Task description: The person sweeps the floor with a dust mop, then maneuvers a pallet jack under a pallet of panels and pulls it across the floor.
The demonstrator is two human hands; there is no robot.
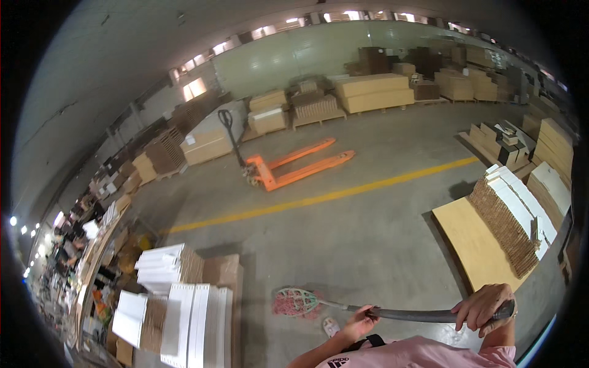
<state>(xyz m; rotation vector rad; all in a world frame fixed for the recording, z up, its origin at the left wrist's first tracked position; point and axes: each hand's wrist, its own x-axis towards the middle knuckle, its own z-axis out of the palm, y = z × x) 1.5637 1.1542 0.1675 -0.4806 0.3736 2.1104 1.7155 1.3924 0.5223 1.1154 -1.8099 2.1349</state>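
Note:
A mop runs across the lower part of the view, its dark handle (pixel 417 316) pointing right. Its green oval mop head (pixel 297 302), with pink-red strands, rests on the grey floor left of my feet. My right hand (pixel 485 308) is wrapped over the handle near its far right end. Lower down the pole, my left hand (pixel 361 323) closes around it, fingers partly hidden. Below the mop's pole, beside my left hand, shows a light shoe (pixel 331 327).
Stacks of white and brown cardboard (pixel 196 322) stand at near left. At right, a wooden board (pixel 469 236) bears a cardboard stack (pixel 512 214). Beyond a yellow floor line (pixel 319 199) sits an orange pallet jack (pixel 270 176). Boxes (pixel 374 92) line the far wall.

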